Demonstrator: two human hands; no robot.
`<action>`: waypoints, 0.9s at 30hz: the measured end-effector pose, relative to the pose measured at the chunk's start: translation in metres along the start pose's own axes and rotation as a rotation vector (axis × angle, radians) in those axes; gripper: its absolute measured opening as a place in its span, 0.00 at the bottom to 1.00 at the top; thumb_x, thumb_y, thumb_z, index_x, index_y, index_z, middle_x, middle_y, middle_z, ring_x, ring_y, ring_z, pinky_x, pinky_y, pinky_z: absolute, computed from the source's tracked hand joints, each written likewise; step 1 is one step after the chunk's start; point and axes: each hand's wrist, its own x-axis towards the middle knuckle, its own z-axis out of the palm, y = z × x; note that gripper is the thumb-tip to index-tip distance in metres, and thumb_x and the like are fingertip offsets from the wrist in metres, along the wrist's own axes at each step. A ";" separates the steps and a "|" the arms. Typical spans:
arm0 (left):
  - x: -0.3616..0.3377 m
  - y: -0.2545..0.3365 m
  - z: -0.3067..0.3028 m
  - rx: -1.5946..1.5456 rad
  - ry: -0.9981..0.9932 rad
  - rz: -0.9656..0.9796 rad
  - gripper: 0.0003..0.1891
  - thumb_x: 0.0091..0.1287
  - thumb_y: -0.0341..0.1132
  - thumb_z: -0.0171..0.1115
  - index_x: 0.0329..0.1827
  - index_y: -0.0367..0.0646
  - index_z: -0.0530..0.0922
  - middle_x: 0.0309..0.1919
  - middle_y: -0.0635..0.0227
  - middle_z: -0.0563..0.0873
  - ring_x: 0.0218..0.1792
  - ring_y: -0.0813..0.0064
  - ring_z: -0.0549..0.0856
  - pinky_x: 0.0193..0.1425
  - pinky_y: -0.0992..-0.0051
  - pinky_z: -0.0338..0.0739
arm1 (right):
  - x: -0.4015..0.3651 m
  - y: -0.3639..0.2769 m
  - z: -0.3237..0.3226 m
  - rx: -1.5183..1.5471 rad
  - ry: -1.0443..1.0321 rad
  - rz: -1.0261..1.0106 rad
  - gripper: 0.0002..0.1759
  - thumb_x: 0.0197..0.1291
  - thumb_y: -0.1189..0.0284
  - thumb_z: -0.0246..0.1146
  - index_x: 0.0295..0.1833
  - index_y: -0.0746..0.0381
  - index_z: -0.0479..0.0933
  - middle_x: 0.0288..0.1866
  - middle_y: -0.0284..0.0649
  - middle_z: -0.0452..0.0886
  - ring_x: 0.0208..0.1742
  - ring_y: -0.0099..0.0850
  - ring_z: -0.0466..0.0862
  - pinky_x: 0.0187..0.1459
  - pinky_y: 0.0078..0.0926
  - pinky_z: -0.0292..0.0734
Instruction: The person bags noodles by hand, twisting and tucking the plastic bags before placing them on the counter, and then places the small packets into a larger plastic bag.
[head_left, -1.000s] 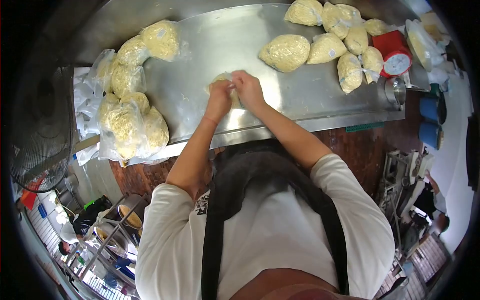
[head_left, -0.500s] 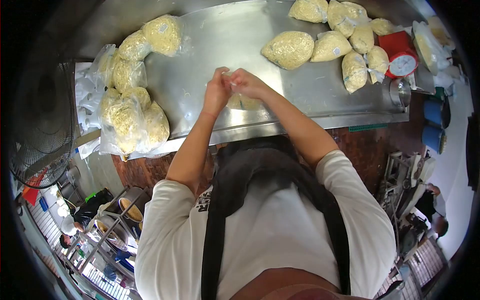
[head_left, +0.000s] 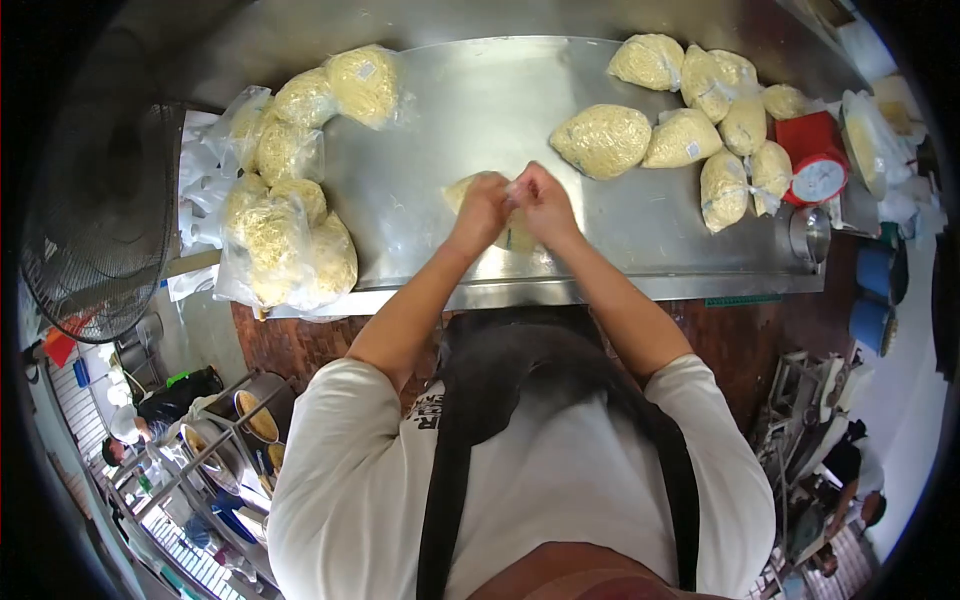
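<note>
Clear plastic bag of pale yellow shreds (head_left: 518, 238) shows toward me, between my wrists, over the steel table (head_left: 470, 110). My left hand (head_left: 482, 212) and right hand (head_left: 550, 208) pinch its plastic with closed fingers. Its long axis I cannot tell. Yellow now shows beyond my left hand, the nearer one; just before, it did not.

Bags (head_left: 290, 225) line the left end of the surface (head_left: 480, 100), running from the back toward the front corner. More bags (head_left: 600, 142) lie across the back right, with a scale (head_left: 818, 180) to their right and a bowl (head_left: 812, 238) before it. Between both groups, nearer the front edge, is another bag (head_left: 518, 238). A fan (head_left: 95, 220) stands left of the surface, buckets (head_left: 873, 300) right.
</note>
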 end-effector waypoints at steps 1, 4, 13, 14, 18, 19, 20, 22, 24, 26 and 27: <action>0.013 0.008 0.003 0.020 -0.086 -0.114 0.07 0.63 0.33 0.66 0.35 0.38 0.80 0.33 0.54 0.79 0.40 0.50 0.78 0.46 0.58 0.74 | 0.012 0.005 -0.008 0.072 -0.018 -0.038 0.06 0.70 0.78 0.60 0.38 0.60 0.70 0.31 0.32 0.77 0.34 0.22 0.81 0.38 0.24 0.79; 0.076 0.037 0.001 -0.050 -0.059 -0.066 0.11 0.65 0.37 0.65 0.36 0.37 0.80 0.33 0.52 0.80 0.39 0.48 0.79 0.46 0.56 0.75 | 0.023 -0.043 -0.055 0.209 0.181 -0.174 0.07 0.67 0.76 0.64 0.37 0.61 0.72 0.32 0.33 0.79 0.36 0.22 0.78 0.39 0.23 0.75; 0.098 -0.089 -0.093 0.490 0.195 -0.451 0.46 0.51 0.48 0.80 0.72 0.42 0.67 0.63 0.46 0.75 0.63 0.48 0.75 0.67 0.57 0.72 | -0.056 -0.106 -0.119 -0.267 0.406 -0.228 0.05 0.67 0.73 0.65 0.44 0.63 0.79 0.36 0.34 0.83 0.35 0.22 0.78 0.38 0.21 0.74; 0.083 -0.097 -0.092 0.781 0.156 -0.614 0.47 0.50 0.46 0.81 0.74 0.47 0.67 0.62 0.47 0.77 0.62 0.48 0.76 0.65 0.57 0.72 | -0.070 -0.095 -0.112 -0.282 0.287 -0.116 0.05 0.66 0.73 0.66 0.43 0.63 0.80 0.34 0.35 0.83 0.34 0.22 0.78 0.37 0.22 0.74; 0.086 -0.218 -0.128 0.846 0.014 -0.370 0.20 0.66 0.40 0.65 0.61 0.51 0.78 0.48 0.51 0.85 0.52 0.49 0.83 0.54 0.59 0.78 | -0.092 -0.056 -0.089 -0.219 -0.071 0.044 0.08 0.67 0.72 0.64 0.46 0.65 0.80 0.33 0.41 0.83 0.34 0.29 0.82 0.39 0.28 0.77; 0.095 -0.235 -0.129 0.768 -0.020 -0.383 0.14 0.68 0.38 0.60 0.56 0.51 0.81 0.46 0.52 0.86 0.51 0.49 0.84 0.53 0.59 0.79 | -0.088 -0.059 -0.089 -0.281 -0.112 0.009 0.08 0.66 0.72 0.64 0.47 0.66 0.79 0.35 0.45 0.84 0.36 0.35 0.84 0.40 0.31 0.79; 0.105 -0.221 -0.137 0.618 0.120 -0.358 0.11 0.70 0.36 0.55 0.50 0.48 0.83 0.44 0.51 0.87 0.47 0.48 0.85 0.50 0.59 0.79 | -0.085 -0.063 -0.086 -0.288 -0.107 0.028 0.09 0.66 0.72 0.64 0.47 0.66 0.79 0.35 0.46 0.84 0.36 0.37 0.84 0.40 0.32 0.79; 0.136 -0.170 -0.179 0.357 0.393 -0.216 0.13 0.73 0.34 0.50 0.43 0.40 0.84 0.39 0.50 0.88 0.40 0.47 0.85 0.46 0.58 0.78 | -0.064 -0.079 -0.078 -0.307 -0.092 0.033 0.09 0.65 0.72 0.65 0.47 0.66 0.79 0.35 0.47 0.85 0.36 0.40 0.84 0.40 0.33 0.79; 0.139 -0.129 -0.217 0.164 0.578 -0.101 0.12 0.75 0.36 0.53 0.42 0.40 0.83 0.27 0.60 0.86 0.26 0.60 0.83 0.35 0.65 0.78 | -0.044 -0.100 -0.064 -0.365 -0.063 -0.063 0.18 0.61 0.72 0.68 0.56 0.65 0.76 0.49 0.48 0.82 0.48 0.41 0.82 0.50 0.36 0.77; 0.122 -0.074 -0.235 -0.493 0.501 -0.385 0.12 0.76 0.40 0.56 0.41 0.41 0.82 0.20 0.73 0.76 0.19 0.79 0.74 0.24 0.76 0.71 | -0.026 -0.116 -0.041 -0.446 0.030 -0.267 0.31 0.58 0.70 0.70 0.67 0.60 0.70 0.62 0.49 0.75 0.61 0.44 0.76 0.62 0.39 0.71; 0.114 -0.038 -0.237 -0.541 0.486 -0.381 0.12 0.77 0.40 0.56 0.41 0.41 0.82 0.19 0.75 0.73 0.18 0.82 0.72 0.23 0.78 0.68 | -0.015 -0.126 -0.029 -0.496 0.081 -0.379 0.37 0.57 0.68 0.71 0.72 0.56 0.66 0.68 0.48 0.70 0.67 0.45 0.71 0.67 0.41 0.67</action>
